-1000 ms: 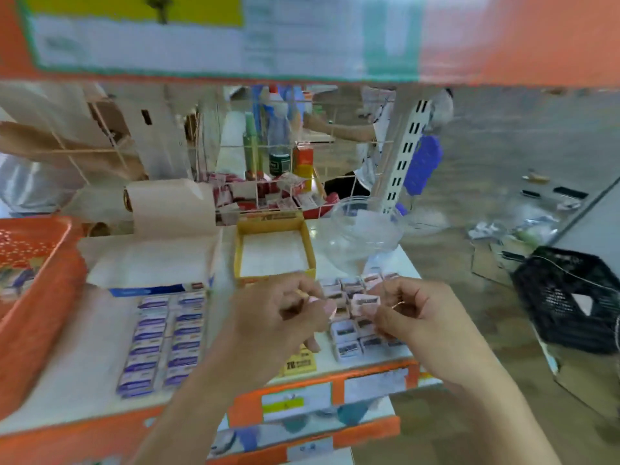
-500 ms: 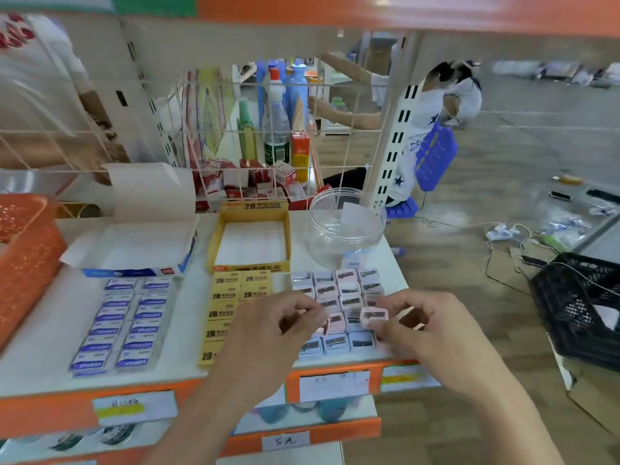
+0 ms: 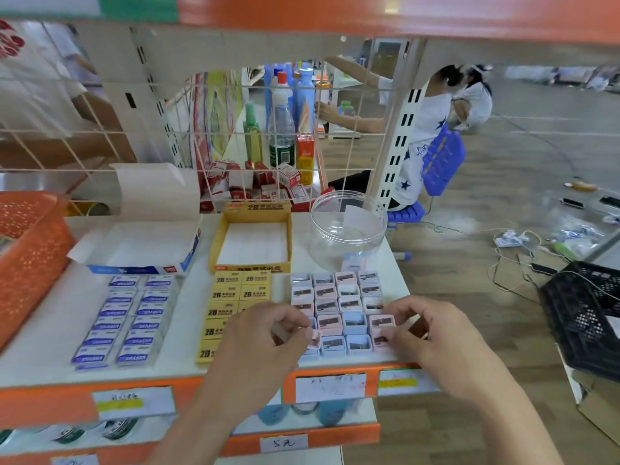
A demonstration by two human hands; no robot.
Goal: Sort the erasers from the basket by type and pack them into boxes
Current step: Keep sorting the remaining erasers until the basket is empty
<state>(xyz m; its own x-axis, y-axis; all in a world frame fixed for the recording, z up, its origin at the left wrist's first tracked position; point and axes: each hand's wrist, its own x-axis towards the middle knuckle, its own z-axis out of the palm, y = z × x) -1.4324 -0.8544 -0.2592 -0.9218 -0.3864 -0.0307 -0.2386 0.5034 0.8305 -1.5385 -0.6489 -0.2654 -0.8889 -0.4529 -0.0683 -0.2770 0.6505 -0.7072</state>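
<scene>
Both forearms reach in from below, palms down, over the front of the shelf [image 3: 43, 330]. The left hand [image 3: 268, 333] is curled, thumb and fingertips pinching a pink eraser [image 3: 315, 339] tilted at the lower left corner of the grid [image 3: 335, 303] of small pink and blue erasers. The right hand [image 3: 432, 333] is curled at the grid's right edge, thumb above and forefinger below another pink one [image 3: 381, 322] lying flat in the outer column; I cannot tell whether it squeezes it or only touches. To the left of the grid lie 2B erasers [image 3: 235, 297] in two columns, partly under the left hand, then blue erasers [image 3: 124, 317] in two columns. Behind them stand an open blue box [image 3: 134, 243], an open yellow box [image 3: 253, 239] and a clear jar [image 3: 349, 226]. The orange basket [image 3: 30, 256] sits at the far left.
</scene>
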